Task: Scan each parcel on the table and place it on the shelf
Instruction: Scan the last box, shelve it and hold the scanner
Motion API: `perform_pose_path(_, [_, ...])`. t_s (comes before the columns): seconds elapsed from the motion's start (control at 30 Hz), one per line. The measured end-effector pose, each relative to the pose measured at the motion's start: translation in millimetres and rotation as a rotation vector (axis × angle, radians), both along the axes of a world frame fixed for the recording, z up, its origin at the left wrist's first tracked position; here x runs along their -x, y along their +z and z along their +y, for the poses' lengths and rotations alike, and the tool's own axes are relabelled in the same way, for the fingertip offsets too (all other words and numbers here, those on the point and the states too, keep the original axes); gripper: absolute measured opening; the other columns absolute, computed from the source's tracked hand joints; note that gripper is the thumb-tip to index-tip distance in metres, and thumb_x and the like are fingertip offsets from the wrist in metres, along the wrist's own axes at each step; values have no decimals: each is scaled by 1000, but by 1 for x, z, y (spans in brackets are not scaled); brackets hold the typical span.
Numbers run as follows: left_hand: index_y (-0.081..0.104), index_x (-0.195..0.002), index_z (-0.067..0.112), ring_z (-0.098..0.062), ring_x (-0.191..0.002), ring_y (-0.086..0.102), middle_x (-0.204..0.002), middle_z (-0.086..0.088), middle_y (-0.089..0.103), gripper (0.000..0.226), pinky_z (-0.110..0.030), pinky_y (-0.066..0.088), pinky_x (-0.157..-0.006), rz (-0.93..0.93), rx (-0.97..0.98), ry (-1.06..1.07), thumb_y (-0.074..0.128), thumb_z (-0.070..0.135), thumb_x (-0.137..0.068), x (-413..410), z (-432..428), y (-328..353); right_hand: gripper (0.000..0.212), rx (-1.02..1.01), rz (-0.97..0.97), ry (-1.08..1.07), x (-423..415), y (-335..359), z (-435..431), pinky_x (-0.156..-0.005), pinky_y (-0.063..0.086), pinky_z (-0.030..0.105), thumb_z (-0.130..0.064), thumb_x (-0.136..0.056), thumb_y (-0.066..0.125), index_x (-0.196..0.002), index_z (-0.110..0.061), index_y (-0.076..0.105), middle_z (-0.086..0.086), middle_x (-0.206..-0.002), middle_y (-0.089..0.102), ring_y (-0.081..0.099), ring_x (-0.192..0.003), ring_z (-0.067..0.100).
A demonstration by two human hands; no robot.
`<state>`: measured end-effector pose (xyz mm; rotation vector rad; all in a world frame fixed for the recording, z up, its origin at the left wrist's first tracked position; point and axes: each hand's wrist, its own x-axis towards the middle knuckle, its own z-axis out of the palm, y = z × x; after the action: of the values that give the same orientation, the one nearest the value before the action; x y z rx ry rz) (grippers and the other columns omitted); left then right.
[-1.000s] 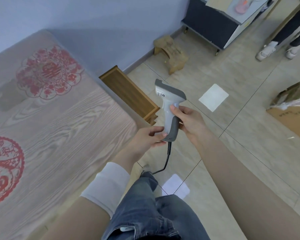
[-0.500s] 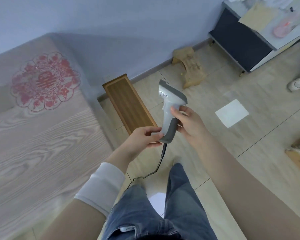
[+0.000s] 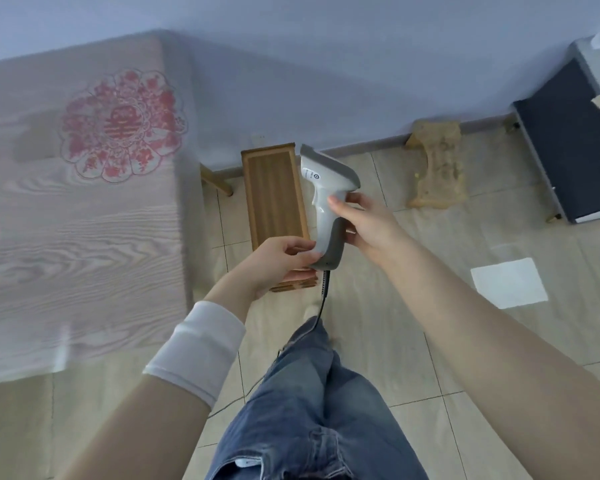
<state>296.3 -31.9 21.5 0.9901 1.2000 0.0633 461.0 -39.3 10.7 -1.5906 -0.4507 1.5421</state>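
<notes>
While both hands meet over the tiled floor (image 3: 413, 327), the scanner (image 3: 326, 202) stands upright between them, head up, just right of the counter (image 3: 84, 237). Right hand (image 3: 371, 226) wraps the handle, fingers curled round it, thumb on the white side. Left hand (image 3: 278, 261) pinches the grey butt of the handle with its fingers closed on it. The black cable (image 3: 321, 306) hangs down from the base, past the jeans (image 3: 309, 393). Behind the scanner, a wooden slatted box (image 3: 274, 202) sits on the floor.
</notes>
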Motion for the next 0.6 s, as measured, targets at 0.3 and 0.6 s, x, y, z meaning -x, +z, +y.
perform_pose_path(0.3, [60,-112,17,-12,-93,68,-110,-6,65,24,-18,56,-74,-58,48,226,63,19,-88,-11,22,-17,37,38,-7,130,-13,-15,51,-82,53,32,-26,-83,69,-114,-20,49,1,-110,60,58,-105,22])
perform_pose_path(0.6, [59,-113,12,-15,-93,67,-106,-8,64,25,-20,56,-77,-61,80,612,62,19,-89,-49,19,-43,31,122,70,355,-44,-55,103,-93,51,42,-22,-85,68,-111,-15,53,7,-113,62,60,-107,26])
